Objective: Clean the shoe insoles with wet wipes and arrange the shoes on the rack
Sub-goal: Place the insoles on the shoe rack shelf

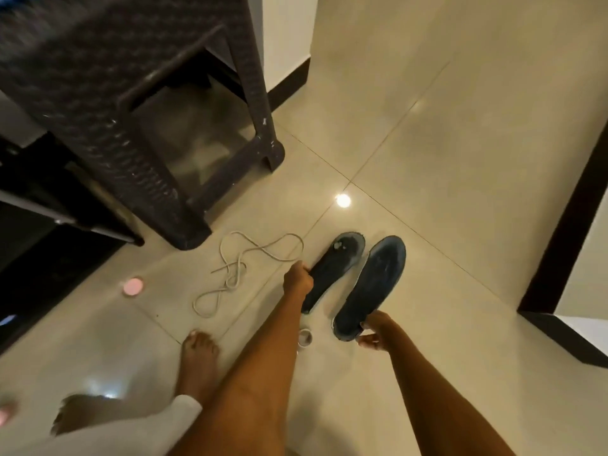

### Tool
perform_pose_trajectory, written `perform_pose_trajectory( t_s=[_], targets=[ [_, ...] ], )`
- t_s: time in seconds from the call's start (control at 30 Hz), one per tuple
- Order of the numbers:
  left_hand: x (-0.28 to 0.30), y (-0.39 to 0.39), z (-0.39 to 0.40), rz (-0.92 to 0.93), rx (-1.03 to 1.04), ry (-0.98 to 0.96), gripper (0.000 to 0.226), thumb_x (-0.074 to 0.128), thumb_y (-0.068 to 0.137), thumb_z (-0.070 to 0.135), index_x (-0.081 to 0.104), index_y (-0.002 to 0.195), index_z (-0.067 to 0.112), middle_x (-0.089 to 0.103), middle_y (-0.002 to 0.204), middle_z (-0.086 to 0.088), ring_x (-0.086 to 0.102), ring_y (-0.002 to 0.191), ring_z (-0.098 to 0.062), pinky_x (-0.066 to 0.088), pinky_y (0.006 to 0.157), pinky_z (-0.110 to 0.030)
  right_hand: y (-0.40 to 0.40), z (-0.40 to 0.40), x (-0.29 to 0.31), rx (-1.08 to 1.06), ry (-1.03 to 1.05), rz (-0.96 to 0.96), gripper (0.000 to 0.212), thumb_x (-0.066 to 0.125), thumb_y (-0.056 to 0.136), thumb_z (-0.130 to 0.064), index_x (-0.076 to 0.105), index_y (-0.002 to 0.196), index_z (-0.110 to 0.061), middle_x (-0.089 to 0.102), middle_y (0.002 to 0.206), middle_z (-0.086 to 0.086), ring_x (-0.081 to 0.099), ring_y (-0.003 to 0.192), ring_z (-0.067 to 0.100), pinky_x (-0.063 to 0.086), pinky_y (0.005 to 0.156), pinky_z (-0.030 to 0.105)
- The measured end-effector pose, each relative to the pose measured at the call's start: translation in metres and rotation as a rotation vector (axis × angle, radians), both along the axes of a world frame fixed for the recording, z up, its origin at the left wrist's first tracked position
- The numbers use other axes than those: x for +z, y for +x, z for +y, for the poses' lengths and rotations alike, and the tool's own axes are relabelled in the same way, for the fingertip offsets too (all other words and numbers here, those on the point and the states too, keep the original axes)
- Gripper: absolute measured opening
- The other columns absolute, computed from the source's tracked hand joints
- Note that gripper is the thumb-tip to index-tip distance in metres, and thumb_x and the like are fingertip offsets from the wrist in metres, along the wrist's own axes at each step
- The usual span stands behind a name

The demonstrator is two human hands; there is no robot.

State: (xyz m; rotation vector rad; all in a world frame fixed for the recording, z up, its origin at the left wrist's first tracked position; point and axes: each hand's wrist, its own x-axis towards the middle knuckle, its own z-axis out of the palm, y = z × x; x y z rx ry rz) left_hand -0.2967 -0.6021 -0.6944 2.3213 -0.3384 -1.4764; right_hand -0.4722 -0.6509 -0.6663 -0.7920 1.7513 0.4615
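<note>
- A dark woven-pattern stool (138, 103) stands on the glossy tiled floor (444, 143).
- A loose pale shoelace (243, 268) lies coiled near its leg.
- A small pink round object (133, 286) lies left of the lace.

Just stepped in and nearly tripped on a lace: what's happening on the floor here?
A person is bending over the tiled floor with a dark insole in each hand. The left hand grips the left insole, which shows pale smudges near its toe. The right hand pinches the heel of the right insole. A loose shoelace lies beside a dark woven stool. No shoes or wipes are visible.
</note>
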Motion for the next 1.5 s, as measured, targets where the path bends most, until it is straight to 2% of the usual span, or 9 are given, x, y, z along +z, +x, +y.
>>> perform_pose_trajectory(
  t_s=[0.23,0.43,0.53,0.67,0.87,1.0,1.17,1.33,1.5],
  targets=[
    [0.02,-0.006,-0.002,0.045,-0.099,-0.003,0.045,0.036,0.096,-0.003,0.038,0.14,0.006,0.04,0.144,-0.014,0.04,0.132,-0.03,0.035,0.106,-0.033,-0.015,-0.017,0.018,-0.073,-0.04,-0.021,0.023,0.048,0.09,0.007,0.046,0.113,0.0,0.05,0.11,0.019,0.06,0.089,0.033,0.055,0.045,0.032],
    [0.073,-0.016,0.004,0.082,-0.064,-0.01,0.04,0.034,0.1,0.009,0.042,0.138,0.002,0.045,0.141,-0.017,0.045,0.128,-0.032,0.037,0.105,-0.035,0.013,-0.009,0.057,-0.077,-0.096,-0.124,0.022,0.043,0.093,0.004,0.049,0.113,0.008,0.055,0.089,0.021,0.057,0.067,0.03,0.052,0.039,0.031],
    [0.119,-0.016,0.008,0.244,0.131,-0.029,0.039,0.034,0.101,0.02,0.046,0.134,0.003,0.054,0.132,-0.016,0.055,0.108,-0.029,0.044,0.093,-0.037,0.044,0.006,0.098,-0.095,-0.135,-0.278,0.029,0.041,0.095,0.002,0.049,0.124,0.002,0.058,0.106,0.02,0.06,0.09,0.033,0.053,0.068,0.038],
    [0.189,0.003,0.021,0.375,0.35,-0.175,0.027,0.035,0.1,0.018,0.055,0.112,0.003,0.058,0.121,-0.018,0.059,0.091,-0.03,0.046,0.075,-0.033,0.097,0.025,0.164,-0.053,-0.155,-0.509,0.024,0.045,0.093,0.003,0.055,0.115,0.002,0.059,0.082,0.012,0.059,0.069,0.022,0.051,0.063,0.031],
    [0.311,0.067,0.09,0.24,0.589,-0.467,0.035,0.03,0.103,0.023,0.051,0.124,0.005,0.061,0.101,-0.015,0.055,0.072,-0.023,0.049,0.069,-0.034,0.17,0.071,0.274,0.086,-0.245,-0.741,0.016,0.042,0.095,-0.001,0.058,0.093,-0.003,0.059,0.08,0.011,0.059,0.067,0.02,0.054,0.054,0.026],
    [0.382,0.107,0.157,0.129,0.699,-0.579,0.042,0.028,0.104,0.029,0.05,0.127,0.003,0.059,0.1,-0.015,0.052,0.067,-0.023,0.046,0.064,-0.034,0.218,0.123,0.339,0.228,-0.291,-0.859,0.02,0.043,0.096,-0.009,0.057,0.109,-0.002,0.059,0.089,0.014,0.056,0.068,0.019,0.052,0.059,0.029],
    [0.446,0.145,0.244,0.027,0.798,-0.703,0.044,0.026,0.104,0.031,0.048,0.132,0.005,0.057,0.127,-0.018,0.056,0.071,-0.023,0.048,0.089,-0.042,0.272,0.203,0.407,0.391,-0.308,-0.933,0.025,0.046,0.096,-0.009,0.056,0.117,0.001,0.058,0.079,0.008,0.059,0.068,0.019,0.055,0.062,0.029],
    [0.484,0.2,0.322,-0.094,0.886,-0.753,0.033,0.038,0.098,0.021,0.052,0.125,0.007,0.062,0.104,-0.011,0.056,0.066,-0.022,0.048,0.071,-0.035,0.334,0.276,0.454,0.575,-0.304,-1.003,0.027,0.047,0.096,-0.011,0.055,0.118,0.0,0.056,0.081,0.008,0.058,0.07,0.02,0.053,0.064,0.032],
    [0.48,0.265,0.388,-0.597,0.857,-0.675,0.023,0.045,0.092,0.011,0.059,0.109,0.014,0.064,0.108,-0.008,0.062,0.086,-0.025,0.051,0.074,-0.035,0.409,0.32,0.463,0.689,-0.437,-1.055,0.026,0.045,0.094,-0.006,0.056,0.117,-0.003,0.056,0.09,0.008,0.058,0.083,0.023,0.054,0.065,0.031]
  ],
)
